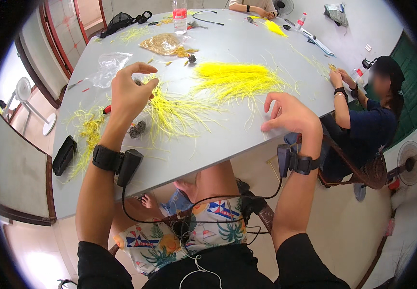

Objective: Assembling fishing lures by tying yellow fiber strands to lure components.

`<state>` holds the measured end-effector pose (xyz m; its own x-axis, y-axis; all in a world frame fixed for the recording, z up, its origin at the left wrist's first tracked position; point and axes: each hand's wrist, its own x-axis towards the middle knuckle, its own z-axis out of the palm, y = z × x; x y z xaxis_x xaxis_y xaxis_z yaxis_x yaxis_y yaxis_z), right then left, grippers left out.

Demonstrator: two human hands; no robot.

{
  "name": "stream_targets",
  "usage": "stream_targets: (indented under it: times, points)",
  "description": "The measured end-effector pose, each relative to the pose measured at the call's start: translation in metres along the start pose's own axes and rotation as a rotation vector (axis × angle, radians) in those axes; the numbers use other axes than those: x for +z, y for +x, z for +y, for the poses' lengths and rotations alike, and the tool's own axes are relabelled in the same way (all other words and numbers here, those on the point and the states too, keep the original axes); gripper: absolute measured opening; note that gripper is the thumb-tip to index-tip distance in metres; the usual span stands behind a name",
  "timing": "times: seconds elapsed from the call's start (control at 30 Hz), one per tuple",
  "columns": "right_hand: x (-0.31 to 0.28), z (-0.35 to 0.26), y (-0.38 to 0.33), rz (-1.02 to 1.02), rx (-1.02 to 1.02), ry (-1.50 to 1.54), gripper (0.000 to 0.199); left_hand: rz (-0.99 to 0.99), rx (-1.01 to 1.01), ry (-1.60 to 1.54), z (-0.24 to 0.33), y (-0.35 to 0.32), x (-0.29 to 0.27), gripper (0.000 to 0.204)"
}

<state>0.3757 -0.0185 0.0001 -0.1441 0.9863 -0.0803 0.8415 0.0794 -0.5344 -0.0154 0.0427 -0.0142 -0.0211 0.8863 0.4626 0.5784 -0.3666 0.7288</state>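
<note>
My left hand point(132, 91) is raised over the left part of the table, its thumb and index finger curved with a gap between them. Just beyond its thumb a tangle of thin yellow strands point(177, 111) fans out to the right. Over the table's right front edge hangs my right hand point(290, 114), fingers loosely bent and apart, with nothing seen in it. Between the hands, farther back, lies a thick bundle of bright yellow strands point(235, 77). A dark spiky clump point(137, 129) rests beside my left wrist, near a red-handled tool point(107, 110).
A grey table point(184, 161) holds a clear bag of brownish pieces point(161, 43), a crumpled plastic bag point(111, 65), a bottle point(180, 19), and a black case point(64, 155). Another person point(377, 115) sits at the right. A cable point(203, 197) hangs between my wrist devices.
</note>
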Motion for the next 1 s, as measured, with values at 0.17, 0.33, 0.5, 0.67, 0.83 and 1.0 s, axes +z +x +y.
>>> stream_targets:
  times: [0.17, 0.33, 0.5, 0.67, 0.83, 1.0]
  points:
    - [0.007, -0.016, 0.000, -0.201, -0.108, 0.077, 0.059, -0.022, -0.022, 0.005, 0.004, -0.002, 0.000, 0.022]
    - [0.019, -0.050, 0.002, -0.298, -0.163, 0.076, 0.056, -0.037, 0.017, -0.006, 0.001, -0.003, 0.003, 0.021]
    - [0.035, -0.069, 0.009, -0.278, -0.304, 0.037, 0.053, -0.090, 0.050, -0.074, 0.010, -0.010, 0.007, 0.020]
    - [0.049, -0.086, 0.013, -0.232, -0.461, 0.091, 0.043, -0.117, 0.068, -0.072, 0.013, -0.011, 0.008, 0.018]
    - [0.036, -0.082, 0.005, -0.433, -0.510, 0.227, 0.040, -0.114, 0.078, -0.077, 0.011, -0.010, 0.006, 0.016]
    - [0.040, -0.094, 0.002, -0.492, -0.450, 0.024, 0.046, -0.102, 0.102, -0.079, 0.007, -0.008, 0.005, 0.016]
